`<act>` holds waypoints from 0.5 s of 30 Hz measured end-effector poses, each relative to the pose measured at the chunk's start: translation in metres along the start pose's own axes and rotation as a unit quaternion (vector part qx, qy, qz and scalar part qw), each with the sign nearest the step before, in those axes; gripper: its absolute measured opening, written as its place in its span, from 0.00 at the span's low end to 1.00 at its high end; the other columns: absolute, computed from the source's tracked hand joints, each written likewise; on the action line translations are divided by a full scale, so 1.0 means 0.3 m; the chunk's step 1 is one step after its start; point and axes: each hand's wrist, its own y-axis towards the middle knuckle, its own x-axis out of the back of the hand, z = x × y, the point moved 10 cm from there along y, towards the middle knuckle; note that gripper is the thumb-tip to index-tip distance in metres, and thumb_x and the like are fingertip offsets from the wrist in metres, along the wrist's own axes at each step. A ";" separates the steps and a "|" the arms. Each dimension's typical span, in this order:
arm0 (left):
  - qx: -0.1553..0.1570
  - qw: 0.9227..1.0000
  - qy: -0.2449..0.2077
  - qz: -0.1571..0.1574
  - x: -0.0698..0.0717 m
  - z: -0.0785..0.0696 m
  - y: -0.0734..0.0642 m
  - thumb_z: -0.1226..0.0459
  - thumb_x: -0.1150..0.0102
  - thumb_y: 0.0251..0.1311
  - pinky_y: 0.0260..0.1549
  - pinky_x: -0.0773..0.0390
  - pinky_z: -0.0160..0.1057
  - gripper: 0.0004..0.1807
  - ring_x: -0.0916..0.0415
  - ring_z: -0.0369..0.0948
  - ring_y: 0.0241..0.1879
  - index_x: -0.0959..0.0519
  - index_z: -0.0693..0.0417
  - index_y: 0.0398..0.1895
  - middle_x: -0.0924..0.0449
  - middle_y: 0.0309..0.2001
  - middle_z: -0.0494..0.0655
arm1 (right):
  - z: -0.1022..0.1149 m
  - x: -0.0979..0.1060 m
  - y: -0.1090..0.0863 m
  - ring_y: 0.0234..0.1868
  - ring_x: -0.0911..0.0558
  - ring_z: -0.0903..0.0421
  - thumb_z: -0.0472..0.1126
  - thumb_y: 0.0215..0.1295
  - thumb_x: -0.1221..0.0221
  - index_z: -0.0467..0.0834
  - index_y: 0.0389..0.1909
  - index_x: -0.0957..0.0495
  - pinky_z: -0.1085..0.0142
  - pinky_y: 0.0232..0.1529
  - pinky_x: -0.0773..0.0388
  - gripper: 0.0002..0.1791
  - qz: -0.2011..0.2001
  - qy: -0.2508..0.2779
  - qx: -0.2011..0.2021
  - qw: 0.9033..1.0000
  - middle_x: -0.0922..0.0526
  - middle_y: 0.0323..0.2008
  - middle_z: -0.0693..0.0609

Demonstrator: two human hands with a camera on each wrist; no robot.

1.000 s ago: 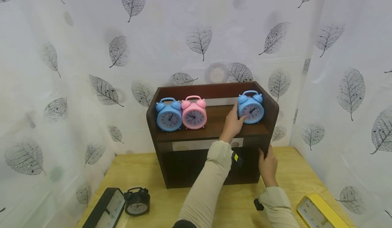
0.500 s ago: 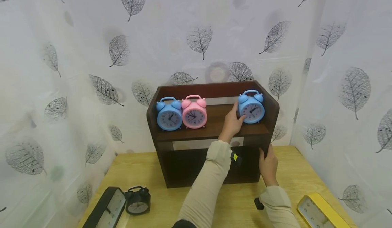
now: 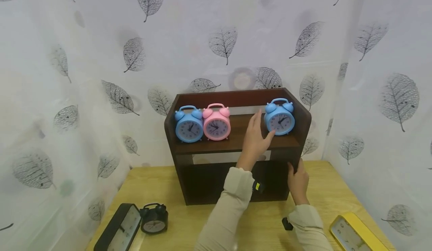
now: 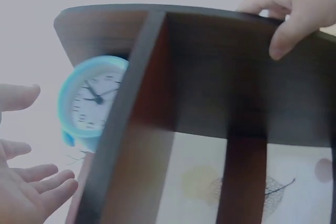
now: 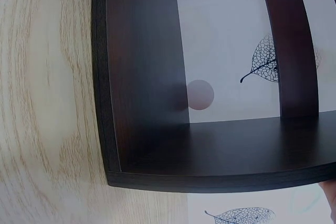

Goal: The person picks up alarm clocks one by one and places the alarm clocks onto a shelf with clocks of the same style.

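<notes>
A blue twin-bell alarm clock [image 3: 279,120] stands upright at the right end of the dark brown shelf's upper board [image 3: 243,146]. My left hand [image 3: 255,140] is just left of it, fingers extended and thumb spread. In the left wrist view a gap shows between those fingers [image 4: 50,192] and the clock. My right hand [image 3: 298,181] grips the shelf's right side panel [image 4: 220,45] low down, thumb on its inner face. Another blue alarm clock [image 3: 189,128] and a pink one [image 3: 216,125] stand side by side at the upper board's left end.
On the wooden table [image 3: 148,180], a small black alarm clock [image 3: 154,221] and a black rectangular clock [image 3: 119,228] lie at the front left. A yellow rectangular clock [image 3: 357,232] lies at the front right. Leaf-patterned curtains [image 3: 175,37] enclose the back and sides.
My left hand has let go of the right blue alarm clock and moved slightly left of it, with its fingers straightening. The right hand keeps its grip on the side panel.
</notes>
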 end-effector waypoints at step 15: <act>-0.134 0.987 0.021 -0.081 0.176 -0.087 -0.240 0.62 0.39 0.56 0.63 0.33 0.44 0.39 0.38 0.42 0.68 0.44 0.51 0.71 0.38 0.68 0.47 | 0.001 0.000 0.001 0.32 0.26 0.22 0.33 0.63 0.44 0.29 0.47 0.32 0.36 0.33 0.34 0.15 0.003 0.001 -0.005 1.000 0.23 0.33 0.23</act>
